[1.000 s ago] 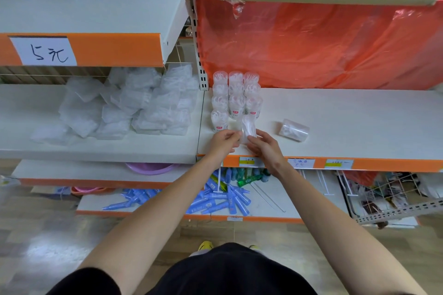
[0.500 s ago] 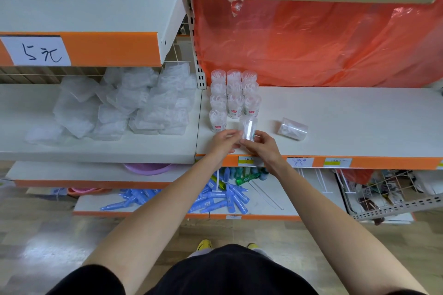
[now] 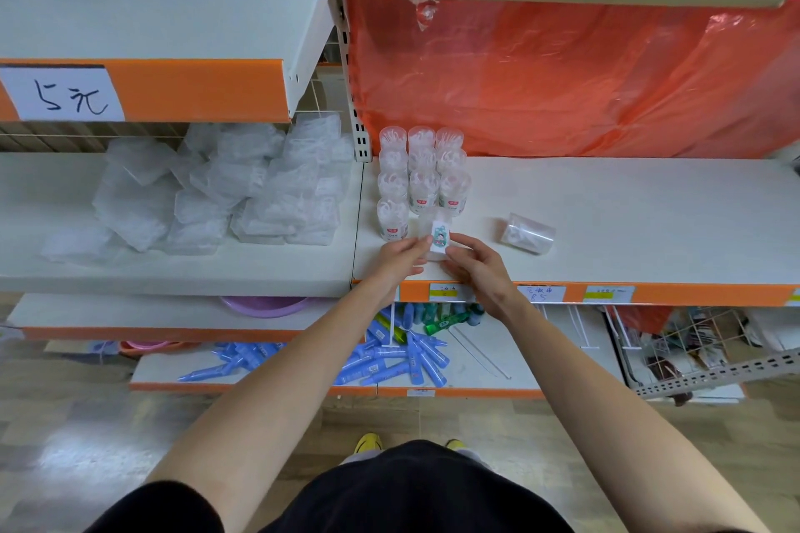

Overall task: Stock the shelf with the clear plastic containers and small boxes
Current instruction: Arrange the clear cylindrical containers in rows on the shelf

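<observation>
Hands: I see my left hand (image 3: pixel 400 259) and right hand (image 3: pixel 475 265) together, both pinching one small clear plastic container with a teal label (image 3: pixel 440 239).
Where: front of the white shelf (image 3: pixel 627 203), just before the rows.
Done: several upright clear tubs (image 3: pixel 417 182) lined up.
Left: I judge this one needs setting down; a toppled clear tub (image 3: pixel 528 233) lies rightward.

White orange-edged shelving (image 3: pixel 627 203), red plastic sheet (image 3: pixel 562 78) behind, wood-look floor (image 3: pixel 73 437) below

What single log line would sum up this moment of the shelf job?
step: placing | left hand and right hand: hold labelled clear container at shelf front | upright rows behind | tipped container to right
</observation>
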`<state>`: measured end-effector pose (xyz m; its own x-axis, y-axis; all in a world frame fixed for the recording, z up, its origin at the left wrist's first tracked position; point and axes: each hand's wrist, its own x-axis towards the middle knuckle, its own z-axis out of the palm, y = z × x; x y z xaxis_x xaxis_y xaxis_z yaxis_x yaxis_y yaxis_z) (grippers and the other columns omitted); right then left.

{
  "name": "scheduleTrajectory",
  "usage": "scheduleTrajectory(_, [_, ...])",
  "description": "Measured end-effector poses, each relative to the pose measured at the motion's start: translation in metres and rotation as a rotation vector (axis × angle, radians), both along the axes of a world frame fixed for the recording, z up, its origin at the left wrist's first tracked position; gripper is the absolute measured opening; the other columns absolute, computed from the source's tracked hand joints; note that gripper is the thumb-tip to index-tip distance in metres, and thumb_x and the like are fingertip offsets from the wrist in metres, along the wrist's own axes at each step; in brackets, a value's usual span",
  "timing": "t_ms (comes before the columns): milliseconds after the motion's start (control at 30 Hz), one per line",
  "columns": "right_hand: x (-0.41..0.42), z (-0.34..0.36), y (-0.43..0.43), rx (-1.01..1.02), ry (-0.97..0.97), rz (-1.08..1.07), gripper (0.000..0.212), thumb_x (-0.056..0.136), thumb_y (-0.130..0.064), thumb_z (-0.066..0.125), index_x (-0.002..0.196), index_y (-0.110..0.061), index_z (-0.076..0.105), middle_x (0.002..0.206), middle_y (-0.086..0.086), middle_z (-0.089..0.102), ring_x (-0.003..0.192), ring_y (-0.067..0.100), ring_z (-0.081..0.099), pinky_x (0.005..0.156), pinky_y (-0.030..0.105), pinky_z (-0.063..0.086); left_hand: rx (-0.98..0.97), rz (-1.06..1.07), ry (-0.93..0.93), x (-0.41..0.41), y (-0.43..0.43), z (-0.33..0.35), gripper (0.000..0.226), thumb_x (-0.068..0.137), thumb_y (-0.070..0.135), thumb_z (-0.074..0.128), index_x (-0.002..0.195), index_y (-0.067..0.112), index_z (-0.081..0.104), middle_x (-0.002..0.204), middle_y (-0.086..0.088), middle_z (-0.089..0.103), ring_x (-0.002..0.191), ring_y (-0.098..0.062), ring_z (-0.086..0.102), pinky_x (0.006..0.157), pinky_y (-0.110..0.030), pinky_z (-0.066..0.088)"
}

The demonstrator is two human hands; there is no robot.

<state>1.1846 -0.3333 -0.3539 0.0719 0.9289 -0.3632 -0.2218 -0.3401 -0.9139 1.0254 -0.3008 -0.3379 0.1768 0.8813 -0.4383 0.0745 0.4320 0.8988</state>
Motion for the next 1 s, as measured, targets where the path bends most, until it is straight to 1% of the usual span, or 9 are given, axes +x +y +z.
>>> scheduleTrajectory(200, [-0.003, 0.004, 0.001, 0.003, -0.041, 0.012, 0.023, 0.088, -0.013, 0.073, 0.109, -0.02, 0.067, 0.104, 0.005, 0.073, 0.101, 0.022, 0.069, 0.099, 0.037, 0.052, -0.019, 0.008, -0.077, -0.002, 0.0, 0.0, 0.034, 0.099, 0.02, 0.056, 0.13, 0.007, 0.054, 0.118, -0.009, 0.065, 0.107, -0.022, 0.063, 0.099, -0.038, 0.048])
scheduleTrajectory(367, [-0.003, 0.002, 0.001, 0.013, -0.045, 0.039, 0.028, 0.09, -0.017, 0.071, 0.117, -0.012, 0.069, 0.109, 0.007, 0.074, 0.108, 0.023, 0.068, 0.1, 0.036, 0.052, 0.037, -0.045, -0.009, 0.0, 0.0, 0.002, 0.031, 0.102, 0.024, 0.049, 0.13, 0.011, 0.054, 0.12, -0.005, 0.064, 0.106, -0.017, 0.063, 0.095, -0.033, 0.048])
scheduleTrajectory(433, [-0.003, 0.001, 0.001, 0.005, -0.043, 0.023, 0.029, 0.089, -0.017, 0.072, 0.117, -0.01, 0.069, 0.107, 0.007, 0.075, 0.106, 0.023, 0.069, 0.1, 0.036, 0.052, 0.081, -0.088, 0.03, 0.001, -0.001, 0.003, 0.027, 0.102, 0.024, 0.047, 0.126, 0.015, 0.056, 0.114, 0.002, 0.064, 0.1, -0.011, 0.063, 0.088, -0.025, 0.048])
scheduleTrajectory(500, [-0.003, 0.002, 0.002, 0.004, -0.062, 0.021, 0.031, 0.089, -0.017, 0.072, 0.118, -0.01, 0.068, 0.106, 0.006, 0.075, 0.104, 0.021, 0.07, 0.098, 0.034, 0.053, 0.158, -0.157, 0.116, 0.0, -0.001, 0.002, 0.024, 0.102, 0.024, 0.049, 0.122, 0.018, 0.059, 0.112, 0.006, 0.066, 0.1, -0.008, 0.063, 0.086, -0.018, 0.048])
scheduleTrajectory(600, [-0.002, 0.002, 0.004, 0.012, -0.086, 0.032, 0.035, 0.088, -0.017, 0.072, 0.122, -0.009, 0.068, 0.108, 0.004, 0.074, 0.105, 0.019, 0.069, 0.097, 0.032, 0.053, 0.289, -0.236, 0.362, -0.011, -0.005, -0.005, 0.045, 0.098, 0.037, 0.054, 0.136, 0.014, 0.055, 0.127, 0.002, 0.063, 0.116, -0.012, 0.058, 0.098, -0.025, 0.044])
scheduleTrajectory(667, [0.001, 0.0, 0.007, 0.008, -0.107, 0.032, 0.037, 0.087, -0.018, 0.073, 0.123, -0.008, 0.067, 0.109, 0.005, 0.074, 0.105, 0.021, 0.069, 0.096, 0.032, 0.053, 0.447, -0.286, 0.563, -0.028, -0.009, -0.013, 0.047, 0.096, 0.041, 0.056, 0.135, 0.016, 0.057, 0.131, 0.002, 0.061, 0.121, -0.012, 0.054, 0.102, -0.027, 0.041])
scheduleTrajectory(767, [0.004, -0.004, 0.015, -0.01, -0.203, -0.013, 0.046, 0.081, -0.023, 0.08, 0.123, -0.01, 0.066, 0.11, 0.007, 0.073, 0.105, 0.022, 0.068, 0.094, 0.032, 0.055, 0.682, -0.42, 0.839, -0.055, -0.014, -0.021, 0.042, 0.093, 0.046, 0.059, 0.128, 0.022, 0.063, 0.135, 0.005, 0.058, 0.127, -0.013, 0.047, 0.106, -0.024, 0.026])
scheduleTrajectory(867, [0.004, -0.005, 0.023, 0.005, -0.327, -0.049, 0.044, 0.079, -0.024, 0.082, 0.118, -0.011, 0.067, 0.109, 0.004, 0.072, 0.101, 0.017, 0.068, 0.092, 0.031, 0.055, 0.719, -0.496, 0.926, -0.069, -0.014, -0.025, 0.044, 0.092, 0.05, 0.057, 0.131, 0.028, 0.061, 0.144, 0.01, 0.05, 0.138, -0.013, 0.035, 0.109, -0.025, 0.014])
scheduleTrajectory(1000, [-0.004, -0.003, 0.033, 0.067, -0.501, -0.061, 0.047, 0.078, -0.026, 0.083, 0.12, -0.014, 0.066, 0.11, 0.002, 0.071, 0.091, 0.01, 0.064, 0.08, 0.02, 0.051, 0.682, -0.488, 0.902, -0.07, -0.013, -0.027, 0.046, 0.092, 0.051, 0.058, 0.133, 0.03, 0.059, 0.146, 0.011, 0.047, 0.142, -0.012, 0.03, 0.11, -0.025, 0.016])
